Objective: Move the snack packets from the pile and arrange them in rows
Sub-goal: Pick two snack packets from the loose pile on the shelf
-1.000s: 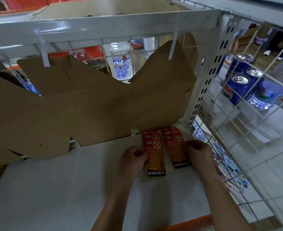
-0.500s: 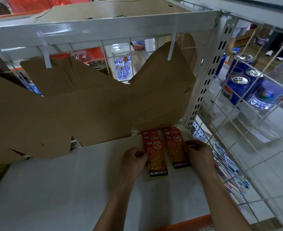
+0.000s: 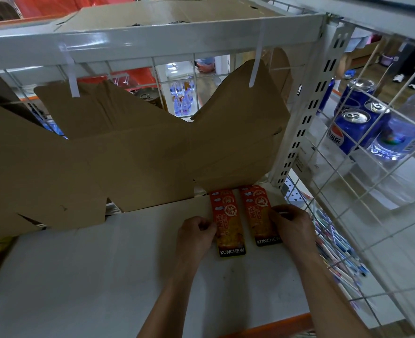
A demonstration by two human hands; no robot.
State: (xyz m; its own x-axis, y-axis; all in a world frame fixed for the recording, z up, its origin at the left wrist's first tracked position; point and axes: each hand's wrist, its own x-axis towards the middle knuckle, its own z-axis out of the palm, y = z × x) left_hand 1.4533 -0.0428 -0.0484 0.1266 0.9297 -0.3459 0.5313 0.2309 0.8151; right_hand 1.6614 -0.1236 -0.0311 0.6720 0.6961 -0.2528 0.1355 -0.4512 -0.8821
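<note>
We nudged left packet stack point(image 3: 227, 225) nearer; left hand point(image 3: 196, 236) pinches it, right hand point(image 3: 293, 228) pinches right packet stack point(image 3: 260, 215); rows aligning.

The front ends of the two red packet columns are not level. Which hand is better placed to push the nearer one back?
Probably the left hand: it touches the left packet column, which reaches nearer than the right column.

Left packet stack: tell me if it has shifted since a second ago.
Yes. The left packet stack slid slightly toward the person, now lying further behind the right packet stack.
</note>
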